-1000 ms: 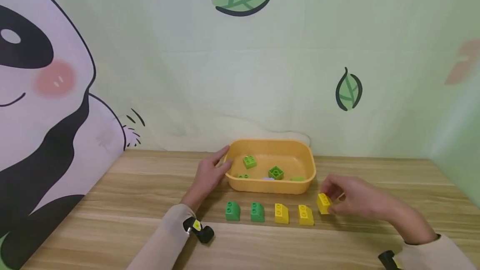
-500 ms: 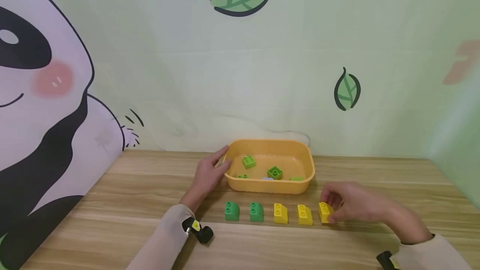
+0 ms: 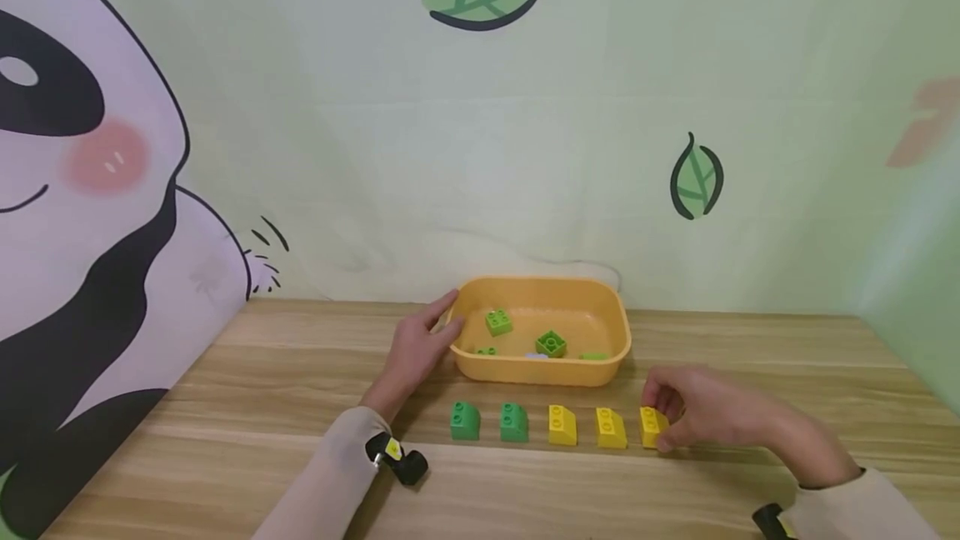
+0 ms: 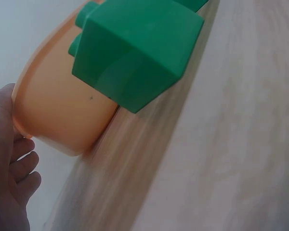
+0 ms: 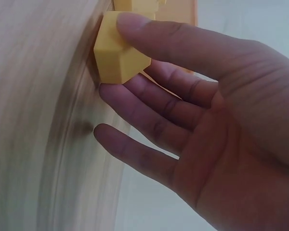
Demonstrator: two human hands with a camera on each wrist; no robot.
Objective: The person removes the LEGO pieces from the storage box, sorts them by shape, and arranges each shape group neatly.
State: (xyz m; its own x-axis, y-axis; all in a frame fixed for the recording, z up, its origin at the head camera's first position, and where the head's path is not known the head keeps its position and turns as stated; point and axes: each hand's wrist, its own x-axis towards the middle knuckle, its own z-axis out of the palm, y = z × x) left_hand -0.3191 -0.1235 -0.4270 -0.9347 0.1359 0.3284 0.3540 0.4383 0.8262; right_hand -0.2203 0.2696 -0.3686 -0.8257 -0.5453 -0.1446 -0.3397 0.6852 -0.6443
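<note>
the table [image 3: 525, 498] carried everything, running under and past both hands. the yellow-orange tub [image 3: 540, 372] stood just right of the left hand [image 3: 417, 348], and beyond and to the left of the right hand [image 3: 708, 408]. the left hand held the tub's end, thumb over the rim and fingers along the outside. the right hand pinched a sloped yellow brick [image 3: 652, 426] between thumb and fingers, and that brick looked to be standing on the table at the end of a row. leftward from the right hand, set apart from one another, stood a second yellow brick [image 3: 611, 429], a third yellow brick [image 3: 562, 426], a green brick [image 3: 514, 423] and, nearest the left hand, another green brick [image 3: 465, 423]. judging by how they stood, four were placed and the fifth nearly so, with only its release left. the second yellow brick was the closest obstacle on the right hand's left. inside the tub, right of the left hand, lay a lime brick [image 3: 498, 322], an upturned lime brick [image 3: 551, 344] and, smallest in view, a pale blue piece [image 3: 536, 356], mostly hidden by the front wall.
</note>
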